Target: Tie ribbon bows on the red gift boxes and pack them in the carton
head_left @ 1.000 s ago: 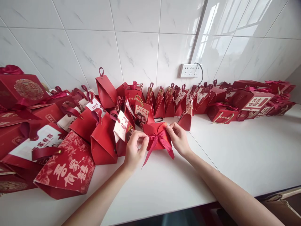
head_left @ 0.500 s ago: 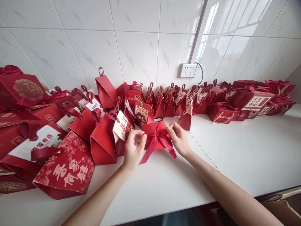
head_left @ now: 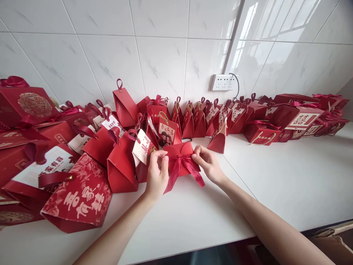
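Note:
A small red gift box (head_left: 182, 148) with a curved, petal-like flap rests on the white countertop between my hands. Across its front is a dark red ribbon bow (head_left: 181, 160), its two tails hanging down and spreading outward. On the left side, my left hand (head_left: 158, 174) pinches the bow's edge between thumb and forefinger. My right hand (head_left: 209, 164) does the same at the opposite side, fingers curled behind the thumb. The fingertips partly hide the bow's ends and the box's side edges. Just left of my left hand stands a box with a cream tag (head_left: 142, 146).
Red gift boxes crowd the left of the countertop (head_left: 176, 224), including a large patterned one (head_left: 79, 195). Several handled boxes line the tiled wall, and more are stacked at right (head_left: 298, 116). A power socket (head_left: 221, 82) with a cable sits on the wall.
My right hand has moved slightly left, and my two hands are a little closer together. The box and bow have shifted slightly to the left between them. Both pinches stay closed.

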{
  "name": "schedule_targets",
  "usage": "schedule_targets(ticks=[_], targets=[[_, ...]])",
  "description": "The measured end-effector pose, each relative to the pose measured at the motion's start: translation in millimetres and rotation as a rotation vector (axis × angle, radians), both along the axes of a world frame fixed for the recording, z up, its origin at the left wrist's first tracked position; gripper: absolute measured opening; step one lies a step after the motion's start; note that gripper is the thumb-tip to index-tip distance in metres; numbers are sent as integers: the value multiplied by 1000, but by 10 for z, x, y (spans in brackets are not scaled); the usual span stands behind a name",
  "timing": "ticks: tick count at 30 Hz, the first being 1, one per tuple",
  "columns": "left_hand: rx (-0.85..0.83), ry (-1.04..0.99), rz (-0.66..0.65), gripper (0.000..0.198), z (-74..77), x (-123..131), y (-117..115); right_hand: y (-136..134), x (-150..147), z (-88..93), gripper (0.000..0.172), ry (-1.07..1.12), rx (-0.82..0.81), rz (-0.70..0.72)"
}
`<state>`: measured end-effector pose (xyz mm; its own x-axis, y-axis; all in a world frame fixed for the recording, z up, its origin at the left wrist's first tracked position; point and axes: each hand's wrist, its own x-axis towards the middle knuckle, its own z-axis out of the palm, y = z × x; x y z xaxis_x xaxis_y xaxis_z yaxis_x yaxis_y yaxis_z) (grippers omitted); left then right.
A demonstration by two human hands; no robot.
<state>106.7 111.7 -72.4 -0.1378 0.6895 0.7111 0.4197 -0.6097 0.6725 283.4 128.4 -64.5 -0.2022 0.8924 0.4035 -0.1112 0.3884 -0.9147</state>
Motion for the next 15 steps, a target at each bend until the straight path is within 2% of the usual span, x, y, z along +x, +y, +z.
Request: schedule_targets(ticks=[10, 15], targets=[[32, 32, 28, 9, -26, -4, 19, 61, -36, -51, 36, 265, -278, 149], [9, 24, 16, 10, -28, -6, 23, 60, -57, -38, 37, 293, -299, 153]])
